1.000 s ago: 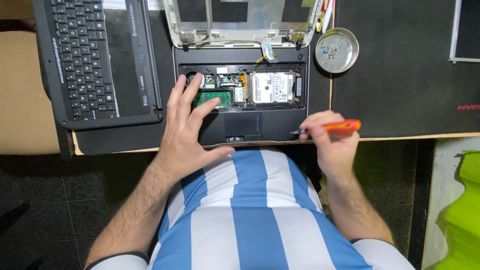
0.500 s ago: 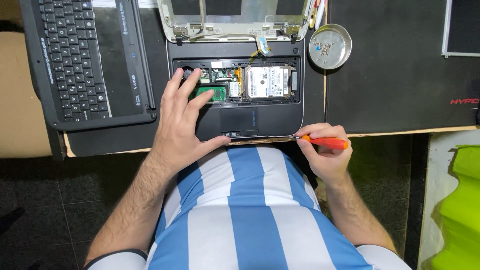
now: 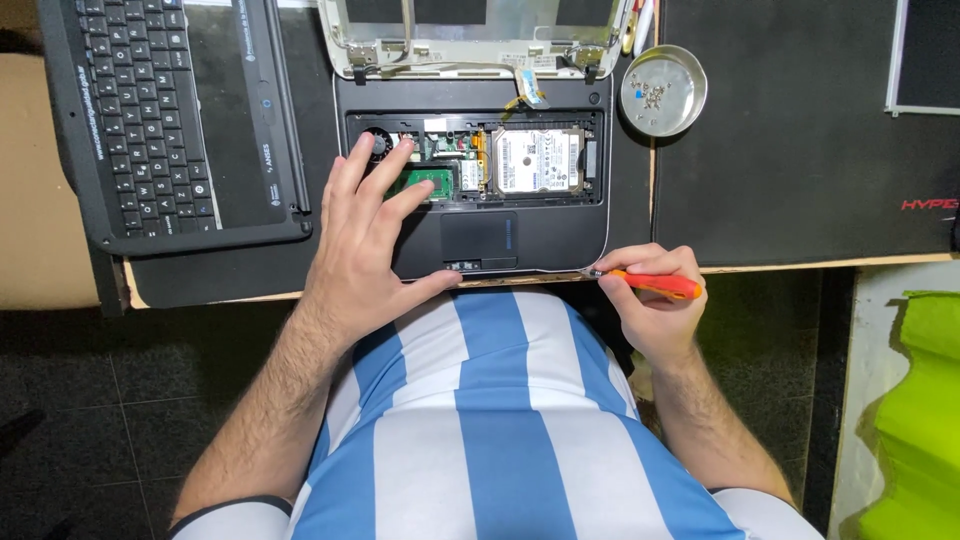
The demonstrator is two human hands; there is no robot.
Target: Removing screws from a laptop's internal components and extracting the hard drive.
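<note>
I see a black keyboard panel (image 3: pixel 150 120) lying flat at 10 o'clock on the dark desk mat (image 3: pixel 800 150); just to its right sits the open laptop base (image 3: pixel 470 180), near 12 o'clock, with its top cover off; inside I can see a green memory card (image 3: pixel 428 183) and a silver hard drive (image 3: pixel 536 160). The left hand (image 3: pixel 365 240) lies flat on the left part of the laptop base; its fingers are spread apart, and the fingertips (image 3: pixel 403 148) touch the open inside near the green memory card and a small round fan; the thumb points toward 3 o'clock along the front edge; this hand grips nothing. Above the base, at 12 o'clock, I see the pale screen back shell (image 3: pixel 480 35) with its hinges and a thin cable. A round metal dish (image 3: pixel 663 90) with tiny screws in it sits at 1 o'clock, just beside the laptop base. The right hand (image 3: pixel 655 300) is at 3 o'clock, at the front right corner of the laptop base; its fingers are closed tight around an orange screwdriver (image 3: pixel 650 283); the metal tip points toward 9 o'clock and meets the edge of the base; something bright green (image 3: pixel 910 420) stands at 4 o'clock.
</note>
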